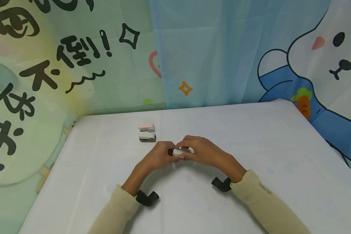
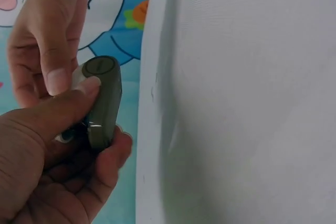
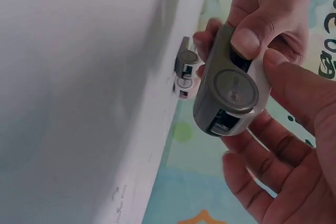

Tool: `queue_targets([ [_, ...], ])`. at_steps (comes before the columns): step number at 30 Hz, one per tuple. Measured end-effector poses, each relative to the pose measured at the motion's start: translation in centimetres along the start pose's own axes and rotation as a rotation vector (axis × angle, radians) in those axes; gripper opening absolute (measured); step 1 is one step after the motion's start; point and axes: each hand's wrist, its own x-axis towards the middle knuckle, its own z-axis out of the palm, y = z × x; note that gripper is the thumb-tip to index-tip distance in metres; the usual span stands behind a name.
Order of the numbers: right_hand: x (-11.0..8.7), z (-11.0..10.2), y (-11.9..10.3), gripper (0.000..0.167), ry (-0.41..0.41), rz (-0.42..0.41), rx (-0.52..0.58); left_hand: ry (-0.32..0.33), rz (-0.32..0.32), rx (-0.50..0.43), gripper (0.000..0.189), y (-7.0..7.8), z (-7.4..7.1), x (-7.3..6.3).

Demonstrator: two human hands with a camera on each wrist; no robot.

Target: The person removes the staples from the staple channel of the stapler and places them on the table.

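Observation:
Both hands hold one small stapler, white with a grey underside (image 1: 183, 151), over the middle of the table. My left hand (image 1: 160, 154) pinches its left end; in the left wrist view its thumb lies on the grey face (image 2: 108, 90) and its fingers come round below. At the other end, my right hand (image 1: 203, 150) has its thumb and fingers on the white side. The right wrist view shows the stapler's rounded grey end (image 3: 233, 92) with a round disc and a dark slot. Fingers partly cover its body.
Behind the left hand, a pink stapler (image 1: 146, 127) and a white stapler (image 1: 147, 136) lie side by side on the white-covered table (image 1: 251, 136). A printed curtain (image 1: 210, 52) hangs along the back edge. Each wrist carries a black camera mount (image 1: 147, 198).

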Motion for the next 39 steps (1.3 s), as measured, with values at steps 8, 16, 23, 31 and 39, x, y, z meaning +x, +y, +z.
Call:
queue_targets([
  [8,-0.2,0.5,0.1,0.029,-0.006,-0.02,0.006,0.016,-0.004,0.018,0.018,0.0,0.3,-0.1],
  [16,-0.4,1.6,0.1,0.035,-0.059,-0.136,-0.119,-0.046,-0.031,0.006,0.023,-0.7,0.9,-0.1],
  [23,-0.7,2.1,-0.2,0.033,-0.094,-0.144,-0.12,-0.072,-0.052,0.025,0.033,-0.8,1.4,-0.3],
  [31,-1.1,1.6,0.0,0.032,-0.128,-0.031,-0.031,-0.067,-0.062,0.006,0.024,-0.8,1.8,-0.3],
  [39,-1.4,0.7,1.2,0.031,-0.121,0.013,0.147,-0.061,-0.066,0.028,0.021,-1.1,1.6,-0.2],
])
